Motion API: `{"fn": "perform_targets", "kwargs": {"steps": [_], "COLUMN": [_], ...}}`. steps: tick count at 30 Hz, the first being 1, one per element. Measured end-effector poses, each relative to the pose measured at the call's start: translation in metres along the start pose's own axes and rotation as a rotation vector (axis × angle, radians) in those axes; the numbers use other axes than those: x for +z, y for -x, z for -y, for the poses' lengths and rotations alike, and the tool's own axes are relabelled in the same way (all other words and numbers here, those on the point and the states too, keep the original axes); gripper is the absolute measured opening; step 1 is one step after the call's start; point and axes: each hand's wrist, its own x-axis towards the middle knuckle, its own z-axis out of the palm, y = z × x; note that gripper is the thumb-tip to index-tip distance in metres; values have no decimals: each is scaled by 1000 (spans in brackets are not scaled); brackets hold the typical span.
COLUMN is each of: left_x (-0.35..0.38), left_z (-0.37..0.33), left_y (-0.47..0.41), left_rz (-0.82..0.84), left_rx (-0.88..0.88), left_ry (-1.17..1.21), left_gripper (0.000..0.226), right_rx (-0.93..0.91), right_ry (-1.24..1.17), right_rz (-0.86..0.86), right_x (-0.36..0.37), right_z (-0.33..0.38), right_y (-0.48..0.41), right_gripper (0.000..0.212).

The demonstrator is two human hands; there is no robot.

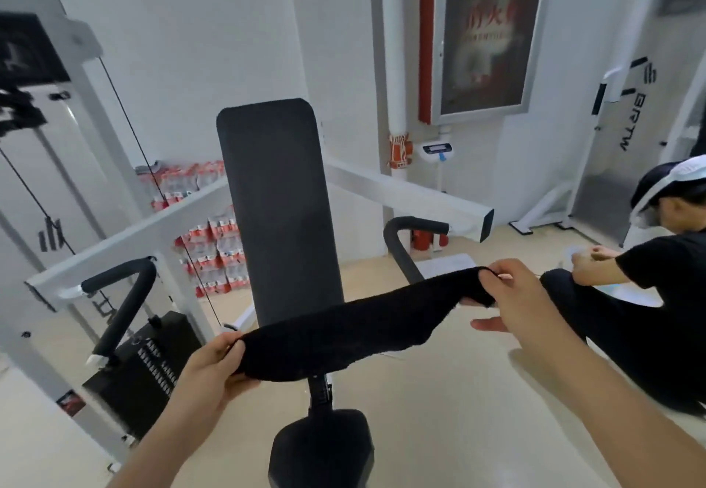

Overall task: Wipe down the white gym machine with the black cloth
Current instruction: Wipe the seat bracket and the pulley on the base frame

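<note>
Folding is looking wisest, with left hand and right hand each pinching an end of the stretched black cloth.

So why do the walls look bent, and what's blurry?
Head view: the wide lens bows the white machine beam and walls near the edges; the wall poster is smeared; the black cloth looks sharper; light is soft, shadows faint.

White walls, a beige floor, a framed wall cabinet.
</note>
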Motion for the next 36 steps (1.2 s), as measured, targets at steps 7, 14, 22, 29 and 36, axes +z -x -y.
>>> {"fn": "perform_targets", "kwargs": {"steps": [7, 14, 22, 29, 36], "left_x": [93, 192, 335, 478, 484], "left_z": [-54, -104, -78, -44, -52], "left_y": [-94, -180, -281, -323, -397], "left_rz": [-91, -68, -400, 7, -245], "left_rx": [-96, 11, 417, 88, 52], "left_ry": [461, 299, -959, -914, -283], "left_gripper": [18, 19, 33, 42, 38], "right_rx": [-142, -419, -355, -479, -337], "right_ry": [-88, -85, 754, 1289, 996], "right_rz": [-44, -262, 128, 527, 683], "right_x": [1, -4, 38, 59, 134], "right_z": [69, 141, 41, -39, -16], "right_y": [-141, -278, -434, -462, -538], "right_gripper": [10, 12, 66, 83, 53]}}
